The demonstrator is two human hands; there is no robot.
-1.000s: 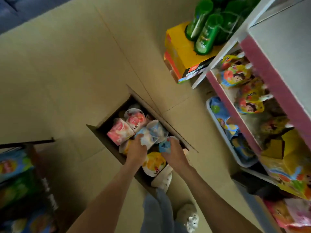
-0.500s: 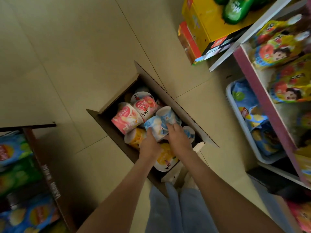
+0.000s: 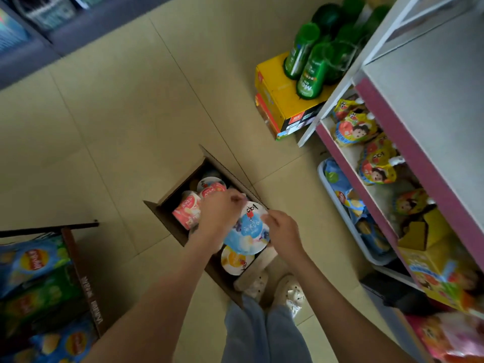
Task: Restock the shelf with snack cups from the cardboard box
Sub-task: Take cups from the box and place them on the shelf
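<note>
Two hands meet just below the middle of the frame, both on one blue snack cup held up over the open cardboard box. My feed smears the left hand, but I can see its fingers curl against the cup's left side, thumb up near the lid. The right hand pinches the cup's right rim, thumb and fingertips close together.

Beneath them the box sits on the tiled floor. Two pink snack cups lie in its upper-left part. An orange-lidded cup lies at its lower end, partly hidden by the blue one. The box's long flap stands up on the side toward the shelf.

That pink-edged shelf fills the right of the frame, with cartoon-printed pouches lying on its board. Below it is a white basket of blue packets. At upper right, green bottles stand on a yellow carton. At lower left, a brown display carton holds crisp bags. Pale shoes stand just beside the box's lower end.
</note>
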